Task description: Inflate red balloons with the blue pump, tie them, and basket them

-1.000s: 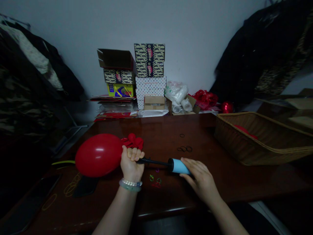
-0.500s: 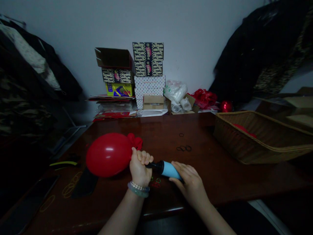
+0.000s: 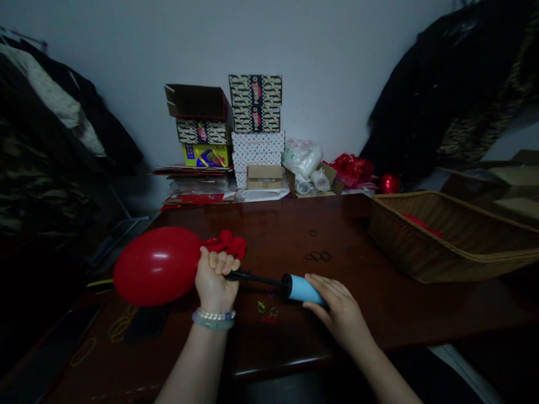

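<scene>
A blue and black balloon hand pump [image 3: 305, 289] is stretched between my two hands, its thin black rod showing. My left hand [image 3: 217, 278], with bracelets at the wrist, is closed around the pump's black nozzle end and the neck of a red balloon [image 3: 158, 266]. That balloon is inflated and lies to the left of the fist; its neck is hidden by my fingers. My right hand [image 3: 337, 306] wraps the blue barrel. Limp red balloons [image 3: 229, 244] lie on the table just behind my left hand.
On the dark wooden table [image 3: 269, 219] lie black rubber bands [image 3: 318, 256], small coloured bands [image 3: 267, 310], yellowish bands [image 3: 120, 328] and a dark phone [image 3: 54, 348]. A wicker basket [image 3: 421, 261] stands at the right. Boxes [image 3: 256, 106] and plastic bags [image 3: 303, 160] are stacked behind.
My left hand has moved left with the balloon and nozzle, while my right hand shifted slightly right. The pump has been drawn out, exposing its rod.
</scene>
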Demonstrator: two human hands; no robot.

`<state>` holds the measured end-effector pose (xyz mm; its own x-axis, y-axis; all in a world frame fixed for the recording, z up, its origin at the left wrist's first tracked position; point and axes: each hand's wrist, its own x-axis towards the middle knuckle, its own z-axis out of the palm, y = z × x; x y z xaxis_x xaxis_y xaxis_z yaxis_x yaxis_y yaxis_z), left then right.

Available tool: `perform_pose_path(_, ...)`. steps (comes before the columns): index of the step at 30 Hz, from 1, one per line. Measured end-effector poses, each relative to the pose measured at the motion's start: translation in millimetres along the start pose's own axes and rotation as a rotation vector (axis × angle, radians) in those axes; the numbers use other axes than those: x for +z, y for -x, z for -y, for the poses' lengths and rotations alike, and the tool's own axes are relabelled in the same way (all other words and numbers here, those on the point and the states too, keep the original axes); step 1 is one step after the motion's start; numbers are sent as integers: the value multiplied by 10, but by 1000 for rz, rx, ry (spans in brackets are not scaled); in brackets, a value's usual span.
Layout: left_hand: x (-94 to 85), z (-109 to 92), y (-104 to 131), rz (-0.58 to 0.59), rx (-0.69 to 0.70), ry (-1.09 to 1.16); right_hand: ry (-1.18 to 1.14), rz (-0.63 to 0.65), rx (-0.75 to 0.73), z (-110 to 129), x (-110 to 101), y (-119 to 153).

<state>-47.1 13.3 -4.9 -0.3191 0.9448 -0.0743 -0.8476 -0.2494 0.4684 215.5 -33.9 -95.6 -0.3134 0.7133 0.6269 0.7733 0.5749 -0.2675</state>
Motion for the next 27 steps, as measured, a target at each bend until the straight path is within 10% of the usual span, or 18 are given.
perform_pose_path(9,-90,-137,-137,-3,-19,7,48,-19,2,39,-16,40)
perform_pose_path(27,-25,506,141,38,-191,-45,-29,-34,49,383,134,56)
